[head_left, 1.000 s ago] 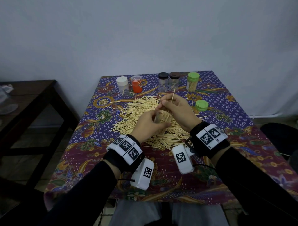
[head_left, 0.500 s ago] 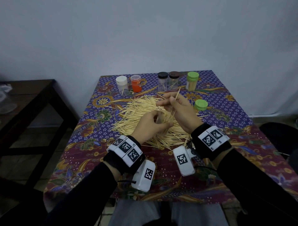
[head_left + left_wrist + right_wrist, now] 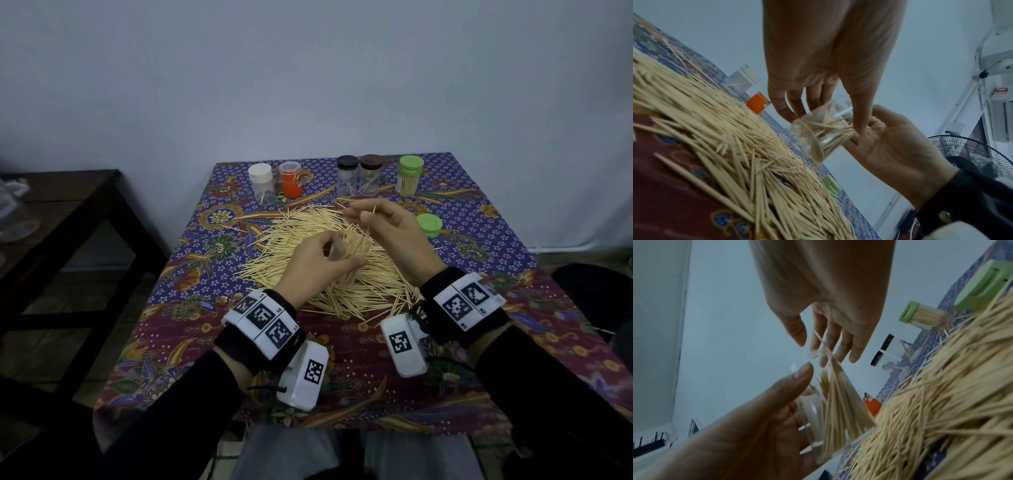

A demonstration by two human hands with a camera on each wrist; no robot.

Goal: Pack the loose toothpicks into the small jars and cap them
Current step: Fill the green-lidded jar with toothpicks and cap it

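Note:
My left hand (image 3: 337, 257) grips a clear open jar (image 3: 352, 245), tilted over the toothpick pile (image 3: 301, 226) and holding a sheaf of toothpicks. The left wrist view shows the jar (image 3: 813, 139) between thumb and fingers. My right hand (image 3: 358, 215) hovers just behind the jar's mouth with loose, fairly straight fingers. One toothpick (image 3: 821, 340) leans against those fingers, its lower end among the sticks in the jar (image 3: 838, 410), and the thumb stands apart from it. A loose green cap (image 3: 429, 225) lies to the right.
Along the table's far edge stand a white-capped jar (image 3: 262, 181), an orange jar (image 3: 290, 178), two dark-capped jars (image 3: 347, 174) and a full green-capped jar (image 3: 410, 174). A dark side table (image 3: 68, 205) is on the left. A fan (image 3: 972, 155) stands nearby.
My right hand has brought the toothpick it pinched down to the jar's mouth and its fingers have spread. The left hand still holds the jar, tilted a little more.

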